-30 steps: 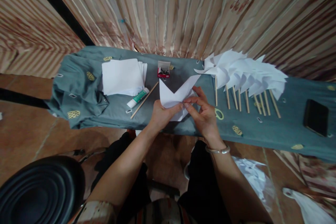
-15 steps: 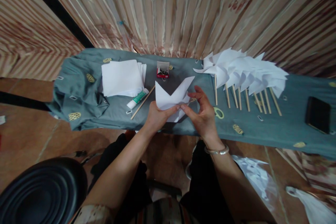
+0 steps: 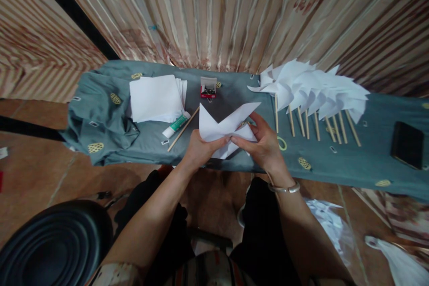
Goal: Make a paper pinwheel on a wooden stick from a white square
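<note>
Both left hand (image 3: 199, 149) and right hand (image 3: 266, 145) pinch the paper (image 3: 213, 128), thumbs (image 3: 220, 143) close together mid-sheet, probably so folds don't spring open. Paper's above the table's (image 3: 338, 170) near edge; stick (image 3: 183, 128) and box (image 3: 208, 94) sit near, likely for reach.

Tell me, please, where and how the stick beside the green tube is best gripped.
Probably pinch the thin stick near its lower end, from above on the person's side: it lies diagonally, its upper end close to the held paper.

Left fingers (image 3: 219, 143), right fingers (image 3: 243, 143) pinching folded paper (image 3: 214, 129) (pinwheels (image 3: 303, 82) nearby).
</note>
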`<state>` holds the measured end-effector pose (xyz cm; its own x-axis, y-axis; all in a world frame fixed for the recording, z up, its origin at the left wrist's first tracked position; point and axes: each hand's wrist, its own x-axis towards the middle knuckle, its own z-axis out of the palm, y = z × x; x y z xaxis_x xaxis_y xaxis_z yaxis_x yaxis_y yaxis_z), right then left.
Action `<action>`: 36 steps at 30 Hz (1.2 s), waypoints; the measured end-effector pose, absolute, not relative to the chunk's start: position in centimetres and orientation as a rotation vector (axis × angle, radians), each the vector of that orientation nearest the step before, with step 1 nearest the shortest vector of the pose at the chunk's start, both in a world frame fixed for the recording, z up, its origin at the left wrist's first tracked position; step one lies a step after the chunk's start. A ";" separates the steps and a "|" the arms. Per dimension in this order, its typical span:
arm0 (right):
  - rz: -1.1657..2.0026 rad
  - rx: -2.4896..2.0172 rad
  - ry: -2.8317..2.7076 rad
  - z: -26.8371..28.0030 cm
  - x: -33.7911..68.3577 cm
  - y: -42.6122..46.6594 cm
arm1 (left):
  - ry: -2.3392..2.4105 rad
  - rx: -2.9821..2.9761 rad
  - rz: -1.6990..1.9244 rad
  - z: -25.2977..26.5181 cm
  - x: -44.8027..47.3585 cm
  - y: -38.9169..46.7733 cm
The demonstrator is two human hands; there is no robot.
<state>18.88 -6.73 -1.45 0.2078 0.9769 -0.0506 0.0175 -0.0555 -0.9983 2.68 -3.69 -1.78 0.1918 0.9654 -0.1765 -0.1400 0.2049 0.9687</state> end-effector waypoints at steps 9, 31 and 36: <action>1.157 -1.342 -1.060 -1.0 18.8 -6.6 | 1.043 1.135 0.969 -1.7 2.4 -3.7; 0.990 -1.334 -1.090 -1.5 18.0 -6.6 | 1.064 1.242 1.068 -2.7 2.4 -3.5; 1.027 -1.354 -1.095 -1.9 18.2 -6.6 | 1.065 1.245 1.056 -2.5 2.3 -3.5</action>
<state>18.20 -6.62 -1.94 0.2084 0.9780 -0.0011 0.0632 -0.0146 -0.9979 2.28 -3.48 -2.46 0.1889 0.9814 -0.0338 -0.0255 0.0393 0.9989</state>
